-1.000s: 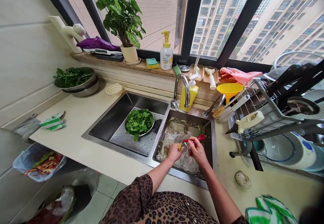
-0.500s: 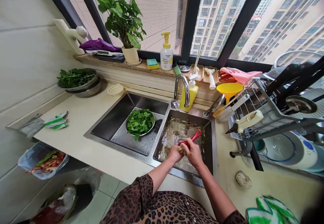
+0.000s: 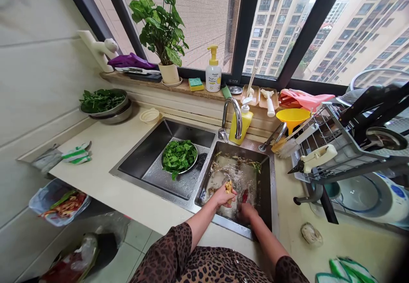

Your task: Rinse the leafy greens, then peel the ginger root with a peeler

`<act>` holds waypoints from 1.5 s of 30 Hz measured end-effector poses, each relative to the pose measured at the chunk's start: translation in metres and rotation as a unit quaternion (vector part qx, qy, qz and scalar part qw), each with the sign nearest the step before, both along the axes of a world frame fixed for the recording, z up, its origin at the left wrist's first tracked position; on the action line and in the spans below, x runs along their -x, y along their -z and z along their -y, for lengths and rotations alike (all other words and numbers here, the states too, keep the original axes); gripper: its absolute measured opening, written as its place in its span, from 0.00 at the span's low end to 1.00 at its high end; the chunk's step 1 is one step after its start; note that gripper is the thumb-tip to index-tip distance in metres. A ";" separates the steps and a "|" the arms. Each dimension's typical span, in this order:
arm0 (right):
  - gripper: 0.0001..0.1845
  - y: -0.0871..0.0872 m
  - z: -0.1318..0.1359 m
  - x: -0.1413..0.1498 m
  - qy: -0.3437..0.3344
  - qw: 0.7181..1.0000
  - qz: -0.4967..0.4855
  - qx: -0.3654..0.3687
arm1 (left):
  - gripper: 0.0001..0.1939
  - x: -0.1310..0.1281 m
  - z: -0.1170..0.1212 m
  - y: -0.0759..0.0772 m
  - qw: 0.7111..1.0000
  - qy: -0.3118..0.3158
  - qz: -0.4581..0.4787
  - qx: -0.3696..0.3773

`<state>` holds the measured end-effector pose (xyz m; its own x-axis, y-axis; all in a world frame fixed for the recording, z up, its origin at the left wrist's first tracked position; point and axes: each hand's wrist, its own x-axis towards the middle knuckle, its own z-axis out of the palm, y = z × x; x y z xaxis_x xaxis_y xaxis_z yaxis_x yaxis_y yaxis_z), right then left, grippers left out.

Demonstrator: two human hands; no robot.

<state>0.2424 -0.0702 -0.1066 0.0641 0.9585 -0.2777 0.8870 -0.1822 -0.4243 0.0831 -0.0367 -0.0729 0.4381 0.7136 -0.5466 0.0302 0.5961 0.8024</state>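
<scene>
My left hand (image 3: 223, 197) is closed around a small knobbly yellowish root piece (image 3: 228, 186), held up over the right sink basin (image 3: 265, 189). Lower and to the right of it, my right hand (image 3: 247, 212) is down near the basin floor, gripping a red-handled peeler (image 3: 244, 196) whose handle sticks up beyond the fingers. The two hands are apart. Peel scraps and water lie on the basin bottom. A metal bowl of green leaves (image 3: 179, 157) stands in the left basin.
Faucet (image 3: 232, 113) and yellow soap bottle (image 3: 243, 121) stand behind the sink. A dish rack (image 3: 335, 146) fills the right counter, with a small lump (image 3: 311, 234) and striped cloth (image 3: 348, 270) near the front. Another bowl of greens (image 3: 104, 103) sits at left.
The hands have separated: my right hand dropped lower into the basin with the peeler, while my left hand stays up holding the root. The camera shifted slightly down and left.
</scene>
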 end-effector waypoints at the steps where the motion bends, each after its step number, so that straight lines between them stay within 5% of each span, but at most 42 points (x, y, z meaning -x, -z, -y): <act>1: 0.06 -0.003 -0.001 0.000 0.002 1.000 -0.001 0.003 | 0.19 0.000 0.000 -0.001 1.000 -0.002 0.003 0.009; 6: 0.16 -0.049 -0.025 0.009 0.081 0.982 -0.107 -0.134 | 0.06 -0.004 -0.002 0.002 0.998 0.047 -0.030 0.000; 10: 0.15 -0.077 -0.037 0.017 -0.017 0.974 -0.155 -0.165 | 0.03 -0.004 0.001 0.003 0.993 0.112 0.036 0.008; 15: 0.16 -0.079 -0.037 0.009 0.038 0.976 -0.112 -0.182 | 0.05 0.000 0.003 0.004 0.976 0.155 0.151 0.030; 20: 0.15 -0.075 -0.032 0.015 -0.058 0.978 -0.154 -0.128 | 0.02 -0.003 0.000 0.006 0.981 0.170 0.097 0.008; 25: 0.17 -0.075 -0.037 0.014 0.026 0.975 -0.131 -0.176 | 0.03 -0.003 -0.001 0.006 0.971 0.203 0.124 0.019; 29: 0.17 -0.072 -0.038 0.006 -0.059 0.970 -0.198 -0.129 | 0.07 -0.001 0.000 0.003 0.971 0.211 0.107 0.025; 32: 0.18 -0.070 -0.039 -0.007 0.022 0.977 -0.146 -0.156 | 0.12 0.001 0.001 0.000 0.966 0.218 0.134 0.026; 35: 0.19 -0.076 -0.039 -0.016 0.096 0.962 -0.156 -0.204 | 0.21 0.004 0.002 -0.004 0.967 0.167 0.188 0.030; 39: 0.18 -0.093 -0.034 -0.014 0.064 0.948 -0.239 -0.200 | 0.24 0.008 -0.002 -0.011 0.969 0.107 0.221 0.018; 45: 0.16 -0.108 -0.029 -0.010 0.065 0.936 -0.264 -0.225 | 0.23 0.019 -0.010 -0.033 0.987 0.064 0.128 -0.069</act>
<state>0.2522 -0.0411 0.0013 0.1570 0.9795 0.1263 0.5151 0.0279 -0.8567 0.0641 -0.0270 -0.0401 0.6404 0.7036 -0.3080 -0.1162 0.4851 0.8667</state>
